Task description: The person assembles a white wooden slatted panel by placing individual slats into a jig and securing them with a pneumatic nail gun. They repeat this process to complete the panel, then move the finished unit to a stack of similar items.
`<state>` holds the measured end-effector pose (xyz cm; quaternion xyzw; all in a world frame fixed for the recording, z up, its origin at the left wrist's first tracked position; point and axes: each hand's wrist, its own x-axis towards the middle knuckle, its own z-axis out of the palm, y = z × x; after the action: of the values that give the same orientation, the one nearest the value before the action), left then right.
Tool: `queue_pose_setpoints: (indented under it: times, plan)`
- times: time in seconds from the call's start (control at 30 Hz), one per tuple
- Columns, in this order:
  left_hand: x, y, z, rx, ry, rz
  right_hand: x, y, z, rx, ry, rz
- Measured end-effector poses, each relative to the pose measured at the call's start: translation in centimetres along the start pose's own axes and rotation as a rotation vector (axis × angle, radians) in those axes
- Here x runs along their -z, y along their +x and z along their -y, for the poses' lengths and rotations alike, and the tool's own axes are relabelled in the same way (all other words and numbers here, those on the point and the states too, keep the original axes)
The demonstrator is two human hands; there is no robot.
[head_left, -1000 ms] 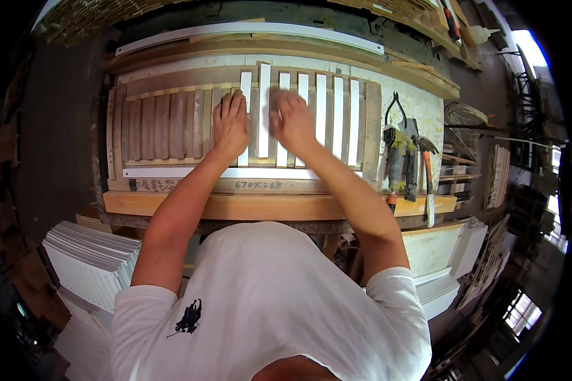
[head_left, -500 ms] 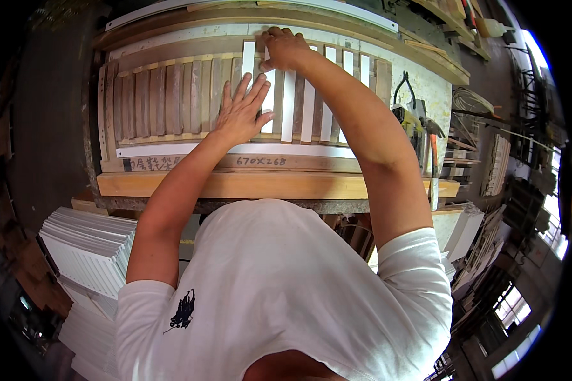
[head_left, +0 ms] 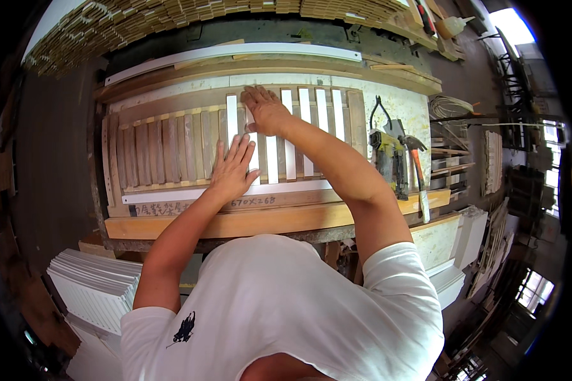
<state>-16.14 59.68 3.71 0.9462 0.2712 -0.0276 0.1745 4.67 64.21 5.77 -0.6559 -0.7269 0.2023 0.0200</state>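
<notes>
A wooden jig with slots lies on the bench in front of me. White slats stand side by side in its right half, and brown wooden spacers fill the left half. My left hand rests flat with fingers stretched, its fingertips and thumb touching one white slat. Farther up, my right hand lies over the far ends of that slat and its neighbour, fingers out and thumb apart. A long white rail with a hole near its end runs along the slats' near ends.
Right of the jig lie a claw hammer with an orange handle, a yellow-and-black tool and black-handled pliers. Another white rail lies beyond. Stacked white slatted panels stand at lower left; thin strips are piled behind.
The view has tilted up, so the bench sits lower and the strip pile shows behind it. Both hands stay on the same slats; the left fingers have drawn slightly closer together.
</notes>
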Motion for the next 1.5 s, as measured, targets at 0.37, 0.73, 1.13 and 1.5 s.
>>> queue_pose_setpoints:
  times: [0.37, 0.73, 1.13, 1.5]
  plan:
    - [-0.7, 1.2, -0.5, 0.1, -0.169, -0.124, 21.5, -0.2, -6.6, -0.216, -0.015, -1.348]
    - [-1.2, 0.6, -0.3, 0.078, -0.204, -0.194, 26.1, 3.6, -8.3, -0.334, 0.077, -1.008]
    - [-1.0, 0.4, -0.3, 0.078, -0.206, -0.194, 23.7, -3.2, -3.8, -0.377, 0.334, -0.967]
    - [-1.0, 0.0, 0.4, 0.098, -0.356, -0.26, 22.7, -3.9, -3.5, -0.266, 1.806, -0.678]
